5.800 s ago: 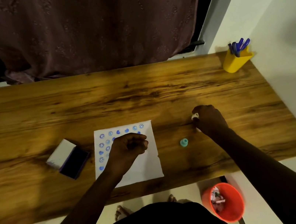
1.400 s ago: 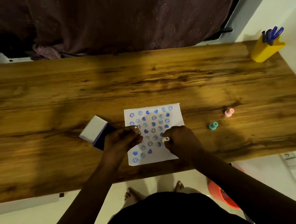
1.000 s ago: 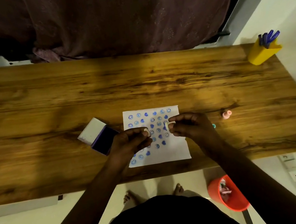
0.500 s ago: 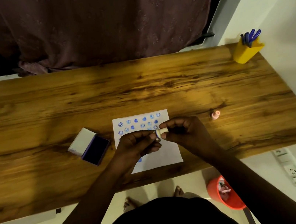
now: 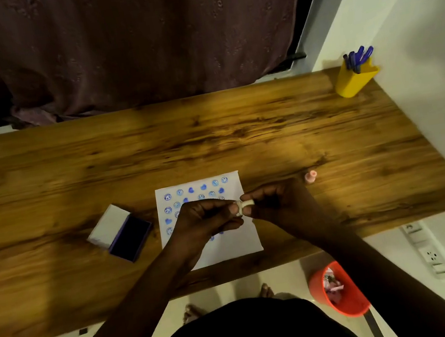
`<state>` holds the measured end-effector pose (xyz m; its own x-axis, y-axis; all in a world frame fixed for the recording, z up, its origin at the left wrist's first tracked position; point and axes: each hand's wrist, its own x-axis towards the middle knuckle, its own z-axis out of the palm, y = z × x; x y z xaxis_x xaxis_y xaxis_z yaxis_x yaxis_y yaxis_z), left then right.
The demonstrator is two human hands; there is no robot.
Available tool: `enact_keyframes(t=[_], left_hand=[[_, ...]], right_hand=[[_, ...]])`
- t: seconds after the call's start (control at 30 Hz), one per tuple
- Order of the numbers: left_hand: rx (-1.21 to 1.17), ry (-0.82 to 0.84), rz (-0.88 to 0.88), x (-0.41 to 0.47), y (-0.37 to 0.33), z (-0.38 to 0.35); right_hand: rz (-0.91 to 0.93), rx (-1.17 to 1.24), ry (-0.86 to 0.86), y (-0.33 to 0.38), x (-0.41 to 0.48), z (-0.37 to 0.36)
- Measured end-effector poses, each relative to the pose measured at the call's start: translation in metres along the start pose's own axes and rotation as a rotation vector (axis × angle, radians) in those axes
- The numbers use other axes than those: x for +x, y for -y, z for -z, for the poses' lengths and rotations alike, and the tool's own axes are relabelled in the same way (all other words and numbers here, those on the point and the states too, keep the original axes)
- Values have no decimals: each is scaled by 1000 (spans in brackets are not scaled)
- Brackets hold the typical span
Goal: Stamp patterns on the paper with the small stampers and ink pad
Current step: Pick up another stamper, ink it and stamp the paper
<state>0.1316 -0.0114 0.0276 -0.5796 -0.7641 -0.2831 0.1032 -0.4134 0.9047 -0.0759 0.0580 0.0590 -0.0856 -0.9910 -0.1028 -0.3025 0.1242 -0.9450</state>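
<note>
Fingers: both sets pinched on one small white stamper (image 5: 244, 204), held just above the paper (image 5: 238, 241). The left hand (image 5: 206, 220) grips its left end, the right hand (image 5: 275, 203) its right end; fingertips of the two hands nearly touch around it. Whether the piece is one stamper or two pressed together, such as a body and a cap, cannot be told.

Change: about a second ago each hand held its own small white piece, apart, above the sheet; half a second ago they met, and they remain joined now. A little before that the right hand was low over the sheet beside the prints. Judgement: printing is paused while the stamper is capped, closed or passed from hand to hand.

Paper: white sheet at the near edge of the table (image 5: 269, 137), upper part covered with rows of blue round and heart prints; lower part bare where visible, the rest hidden by the hands. Judgement: task well advanced, room left for more rows.

Ink pad (image 5: 129, 239): open, lid raised, dark pad exposed, just left of the paper.

Pink stamper (image 5: 310, 176): lying on the table right of the hands, untouched.

Pen holder (image 5: 354, 80): yellow, far right corner, blue pens inside.

Bin (image 5: 341, 290): orange, on the floor.
</note>
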Motion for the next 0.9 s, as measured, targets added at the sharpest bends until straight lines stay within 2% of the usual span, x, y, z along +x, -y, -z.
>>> enact_keyframes(t=[0.2,0.4,0.57,0.9], left_hand=[[34,-20,10,10,2,-20],[-37,-166,44,24,5,-35],[-44,-187,59,28,10,-33],[-3,-209,82,36,14,-35]], right_hand=[[13,-86,43,-6,6,26],[47,-598,-87,-16,39,76],[-40,-831,56,-38,55,83],[-94,-944,178,-64,68,83]])
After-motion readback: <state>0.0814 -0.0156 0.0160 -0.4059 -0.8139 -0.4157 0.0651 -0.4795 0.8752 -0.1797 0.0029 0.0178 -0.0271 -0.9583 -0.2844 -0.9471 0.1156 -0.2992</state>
